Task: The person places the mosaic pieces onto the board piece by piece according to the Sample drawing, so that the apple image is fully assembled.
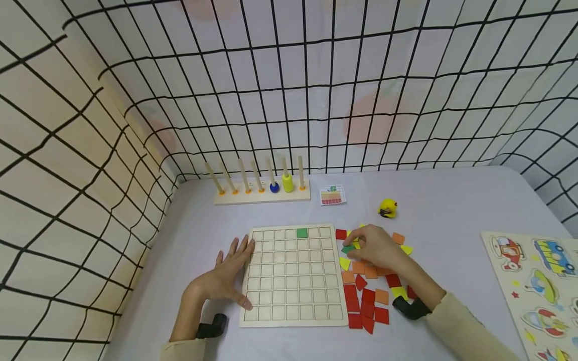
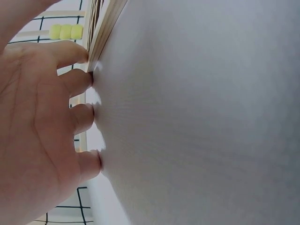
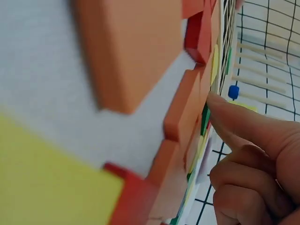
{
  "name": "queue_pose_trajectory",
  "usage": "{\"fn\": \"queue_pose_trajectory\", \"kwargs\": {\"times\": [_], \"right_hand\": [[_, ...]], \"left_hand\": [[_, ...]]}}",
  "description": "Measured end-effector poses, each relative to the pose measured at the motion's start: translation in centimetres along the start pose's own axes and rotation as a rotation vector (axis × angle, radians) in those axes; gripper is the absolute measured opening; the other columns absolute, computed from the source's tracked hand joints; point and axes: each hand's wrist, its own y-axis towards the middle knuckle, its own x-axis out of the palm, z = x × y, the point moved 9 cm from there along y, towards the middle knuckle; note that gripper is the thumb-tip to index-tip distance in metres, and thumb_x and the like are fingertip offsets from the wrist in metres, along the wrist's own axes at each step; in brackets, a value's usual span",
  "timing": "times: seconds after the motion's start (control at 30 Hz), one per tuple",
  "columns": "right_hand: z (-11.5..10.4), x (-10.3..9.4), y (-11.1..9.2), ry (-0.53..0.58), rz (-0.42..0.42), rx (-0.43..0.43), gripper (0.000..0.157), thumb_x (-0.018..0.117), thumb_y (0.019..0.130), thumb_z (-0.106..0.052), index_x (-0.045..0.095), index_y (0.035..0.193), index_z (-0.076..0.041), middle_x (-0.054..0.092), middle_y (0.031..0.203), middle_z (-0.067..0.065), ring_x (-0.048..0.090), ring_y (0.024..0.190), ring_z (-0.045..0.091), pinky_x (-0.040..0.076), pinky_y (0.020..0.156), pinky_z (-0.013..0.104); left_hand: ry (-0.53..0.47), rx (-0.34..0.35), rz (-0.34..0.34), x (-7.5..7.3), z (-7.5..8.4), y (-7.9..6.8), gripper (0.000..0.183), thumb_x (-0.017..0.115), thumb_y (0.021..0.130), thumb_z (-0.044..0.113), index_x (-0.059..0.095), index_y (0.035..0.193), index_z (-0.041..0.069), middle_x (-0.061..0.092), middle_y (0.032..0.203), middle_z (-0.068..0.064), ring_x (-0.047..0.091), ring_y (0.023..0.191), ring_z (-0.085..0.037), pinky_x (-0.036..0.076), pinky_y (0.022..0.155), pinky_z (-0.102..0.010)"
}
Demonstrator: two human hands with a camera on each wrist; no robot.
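A wooden grid board (image 1: pixel 293 281) lies flat, with one green square tile (image 1: pixel 302 232) in its top row. My left hand (image 1: pixel 228 276) is spread along the board's left edge; in the left wrist view its fingertips touch the white surface and the board's side. Right of the board, my right hand (image 1: pixel 377 245) pinches a small green piece (image 1: pixel 348 248) between thumb and index finger, low over the loose tiles. That green piece (image 3: pixel 205 118) is partly hidden by the fingers in the right wrist view, so its full shape cannot be told.
Red tiles (image 1: pixel 354 305), orange tiles (image 1: pixel 371 271) and yellow pieces (image 1: pixel 344 263) lie right of the board. Behind stand a peg rack (image 1: pixel 262 196), a small pattern card (image 1: pixel 332 195) and a yellow duck toy (image 1: pixel 388 207). A picture puzzle board (image 1: pixel 533 301) lies far right; black mesh (image 1: pixel 307 80) rises behind.
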Motion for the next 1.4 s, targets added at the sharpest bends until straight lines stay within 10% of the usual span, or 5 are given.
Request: {"fn": "queue_pose_trajectory", "kwargs": {"times": [0.43,0.9,1.4], "right_hand": [[-0.8,-0.7,-0.2,-0.018,0.039,-0.049,0.022,0.083,0.087,-0.017,0.077,0.106,-0.006,0.035,0.06,-0.002,0.038,0.053,0.016,0.025,0.049,0.021],[-9.9,4.5,6.4,0.113,-0.05,-0.215,0.02,0.085,0.084,-0.011,0.08,0.103,-0.006,0.034,0.055,-0.005,0.031,0.051,0.01,0.024,0.051,0.021],[-9.9,5.7,7.5,0.139,-0.072,-0.224,0.017,0.085,0.084,-0.01,0.081,0.101,-0.009,0.039,0.052,-0.005,0.034,0.049,0.01,0.025,0.049,0.021]], "left_hand": [[0.017,-0.011,0.01,-0.1,-0.4,0.0,0.151,0.101,0.056,0.033,0.002,0.167,0.008,-0.013,0.173,-0.019,-0.022,0.158,-0.045,-0.015,0.12,-0.074],[0.014,-0.021,0.015,-0.2,-0.6,0.1,0.149,0.101,0.056,0.03,0.004,0.167,0.008,-0.012,0.173,-0.017,-0.02,0.159,-0.043,-0.013,0.121,-0.074],[0.015,-0.027,0.016,-0.2,-0.4,0.2,0.15,0.101,0.055,0.03,0.003,0.167,0.009,-0.012,0.173,-0.017,-0.021,0.159,-0.043,-0.014,0.121,-0.074]]}}
